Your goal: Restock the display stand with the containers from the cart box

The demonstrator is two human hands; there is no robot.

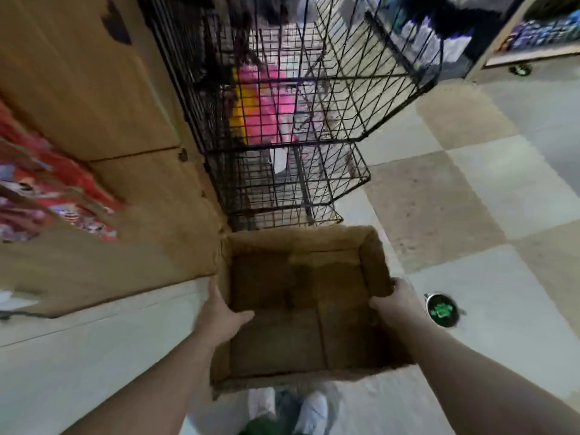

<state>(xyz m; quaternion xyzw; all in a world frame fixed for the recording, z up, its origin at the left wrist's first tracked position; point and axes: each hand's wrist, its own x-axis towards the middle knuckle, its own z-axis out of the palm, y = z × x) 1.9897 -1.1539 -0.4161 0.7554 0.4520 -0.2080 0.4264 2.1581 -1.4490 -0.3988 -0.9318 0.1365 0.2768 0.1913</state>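
Observation:
An open brown cardboard box [301,309] hangs in front of me, low in the frame, and its inside shows nothing but bare cardboard. My left hand [221,312] grips its left wall with the thumb inside. My right hand [397,298] grips its right wall. Straight ahead stands a black wire display stand [292,120] with several basket tiers; pink and yellow packages [266,105] lie in an upper tier. A single round container with a dark lid and green label [442,309] lies on the floor to the right of the box.
A large cardboard display unit [103,152] with red printed packaging [47,183] fills the left side. The floor [470,199] is tiled in pale and tan squares. A shelf with blue goods [546,32] stands at the far right. My shoes [309,409] show below the box.

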